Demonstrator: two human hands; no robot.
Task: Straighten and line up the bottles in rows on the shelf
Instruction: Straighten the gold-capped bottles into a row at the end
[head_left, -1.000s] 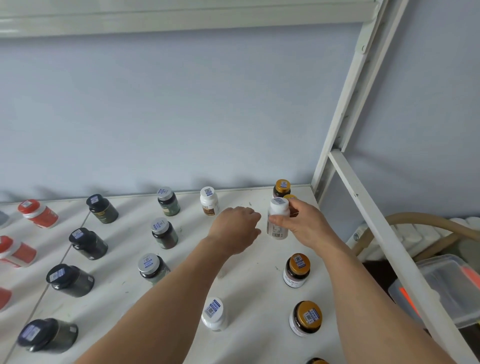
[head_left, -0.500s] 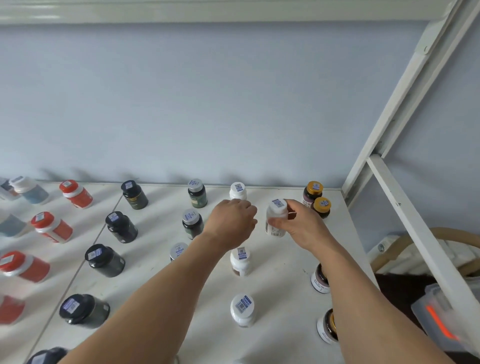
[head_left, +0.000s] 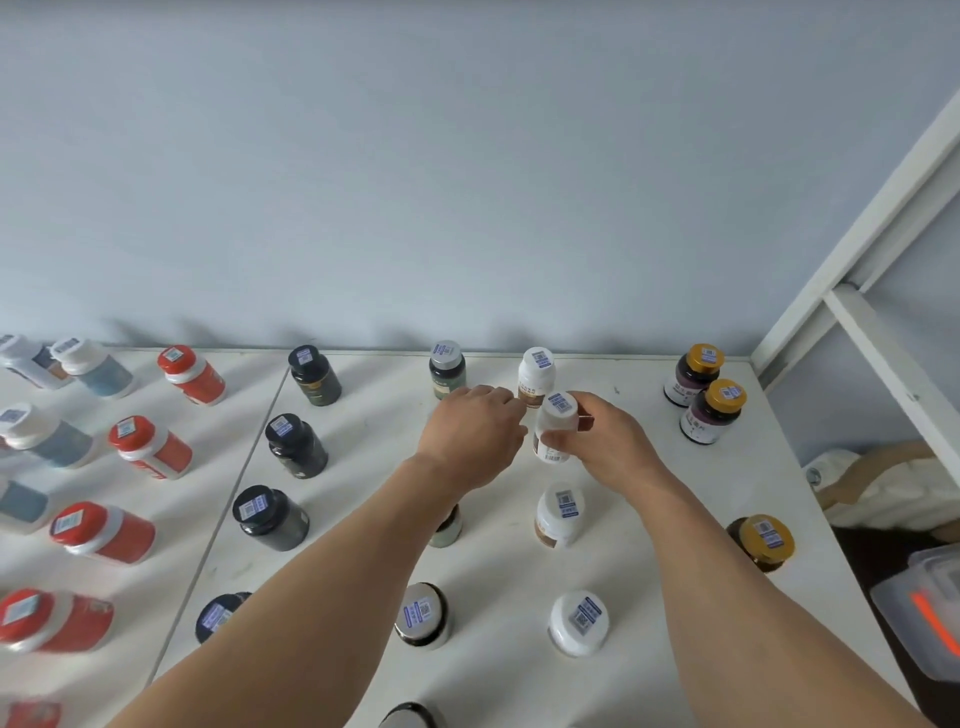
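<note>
A: Shelf (head_left: 649, 519), white, fills the lower frame below a grey wall (head_left: 467, 156). Why do the bottles stand apart in columns?

B: Judged from the task, each column groups one kind, spaced so the cap labels can be read from above. The spacing is uneven, so the lining up looks unfinished.

A: Right hand (head_left: 605, 447)?

B: Centre of frame. Its fingers and thumb curl round a white bottle (head_left: 555, 431), held tilted; whether its base touches the shelf cannot be told. It sits just in front of the rear white bottle (head_left: 536, 375), probably being set into that column.

A: Left hand (head_left: 470, 434)?

B: Just left of the held bottle, fingers loosely curled. Whether it touches the bottle or grips anything cannot be told; it likely steadies or guides.

A: Counts, largest group first?

B: Red-capped bottles (head_left: 150, 447), left of frame: five clearly, with a sixth cut off at the lower-left corner. White bottles: four, the held one included. Black-capped bottles (head_left: 296, 444): four. Grey-capped bottles (head_left: 447, 369): two clearly, plus one largely hidden behind the left forearm. Gold-capped bottles (head_left: 711, 410), right of frame: three, two nearly touching at the rear. Pale blue bottles at the far left are partly cropped; no sure count.
</note>
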